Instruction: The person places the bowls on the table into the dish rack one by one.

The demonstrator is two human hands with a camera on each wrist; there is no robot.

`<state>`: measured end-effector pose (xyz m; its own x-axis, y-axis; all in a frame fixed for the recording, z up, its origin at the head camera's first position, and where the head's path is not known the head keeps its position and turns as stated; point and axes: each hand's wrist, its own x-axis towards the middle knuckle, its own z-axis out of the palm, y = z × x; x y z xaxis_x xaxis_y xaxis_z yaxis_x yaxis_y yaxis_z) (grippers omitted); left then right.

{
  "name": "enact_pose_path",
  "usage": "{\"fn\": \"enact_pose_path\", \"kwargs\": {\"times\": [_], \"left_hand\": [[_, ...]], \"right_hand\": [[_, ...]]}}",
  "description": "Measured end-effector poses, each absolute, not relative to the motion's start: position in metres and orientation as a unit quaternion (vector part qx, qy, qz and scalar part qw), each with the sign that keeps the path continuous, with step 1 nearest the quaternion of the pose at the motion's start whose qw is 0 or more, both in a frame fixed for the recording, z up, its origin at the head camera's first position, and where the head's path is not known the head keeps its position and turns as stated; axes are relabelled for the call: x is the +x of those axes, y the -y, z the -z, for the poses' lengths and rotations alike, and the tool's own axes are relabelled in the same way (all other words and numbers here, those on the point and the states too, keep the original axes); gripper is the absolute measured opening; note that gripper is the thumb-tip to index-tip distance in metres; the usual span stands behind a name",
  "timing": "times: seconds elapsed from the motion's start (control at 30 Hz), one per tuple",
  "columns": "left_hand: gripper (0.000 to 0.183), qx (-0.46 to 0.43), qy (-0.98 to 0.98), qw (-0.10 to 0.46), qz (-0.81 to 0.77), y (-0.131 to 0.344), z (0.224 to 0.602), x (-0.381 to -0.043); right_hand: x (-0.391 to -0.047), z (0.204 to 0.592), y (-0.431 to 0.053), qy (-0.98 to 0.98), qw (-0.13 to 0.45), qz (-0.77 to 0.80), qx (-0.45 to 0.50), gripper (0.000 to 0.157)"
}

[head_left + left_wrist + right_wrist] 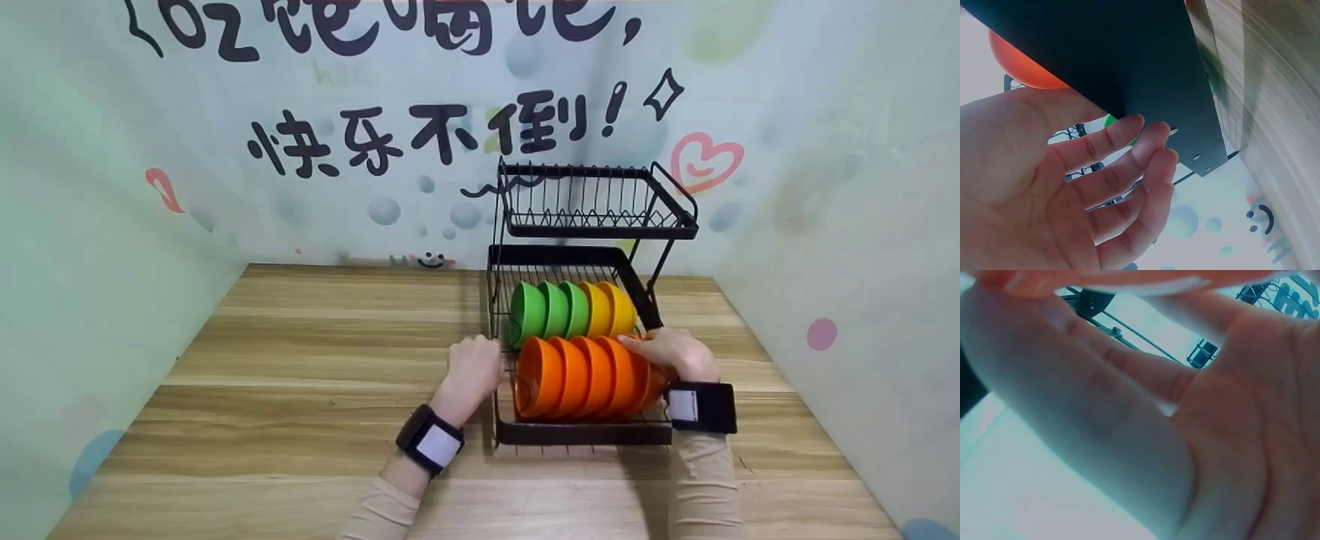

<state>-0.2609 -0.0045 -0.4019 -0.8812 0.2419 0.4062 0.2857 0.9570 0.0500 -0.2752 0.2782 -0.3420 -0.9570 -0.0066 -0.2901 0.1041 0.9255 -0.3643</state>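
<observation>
A black two-tier dish rack (pixel 585 433) stands on the wooden table. In its lower tray several orange bowls (pixel 540 379) stand on edge in a front row, with green bowls (pixel 527 313) and yellow bowls (pixel 619 309) behind. My left hand (pixel 471 379) grips the tray's left side; in the left wrist view the thumb passes behind the dark panel (pixel 1151 73) and fingertips lie on its near face. At the row's right end my right hand (pixel 679 356) holds the last orange bowl (pixel 651 386), thumb at its rim. The right wrist view is blurred, with the bowl's orange edge on top.
The rack's upper tier (pixel 600 232) of black wire overhangs the back of the lower tray. Bare wooden tabletop (pixel 300 405) extends to the left. A printed cloth (pixel 375 225) hangs behind the table, and pale walls flank both sides.
</observation>
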Motion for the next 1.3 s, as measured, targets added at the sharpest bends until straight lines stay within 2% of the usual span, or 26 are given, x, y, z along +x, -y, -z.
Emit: {"fn": "enact_pose_path", "kwargs": {"times": [0.2, 0.43, 0.67, 1.3], "left_hand": [[0.018, -0.138, 0.97, 0.193, 0.054, 0.0051, 0.4016, -0.2611], [0.016, -0.14, 0.967, 0.203, 0.059, 0.0056, 0.4021, -0.2614], [0.016, -0.131, 0.973, 0.181, 0.055, 0.0052, 0.4015, -0.2626], [0.017, -0.129, 0.975, 0.17, 0.064, 0.0047, 0.4006, -0.2631]], "right_hand": [[-0.275, 0.3415, -0.2789, -0.969, 0.141, 0.201, 0.027, 0.056], [-0.2749, 0.3402, -0.2791, -0.971, 0.138, 0.194, 0.015, 0.056], [-0.2745, 0.3395, -0.2774, -0.976, 0.136, 0.17, 0.012, 0.06], [-0.2755, 0.3411, -0.2753, -0.971, 0.135, 0.197, 0.012, 0.052]]}}
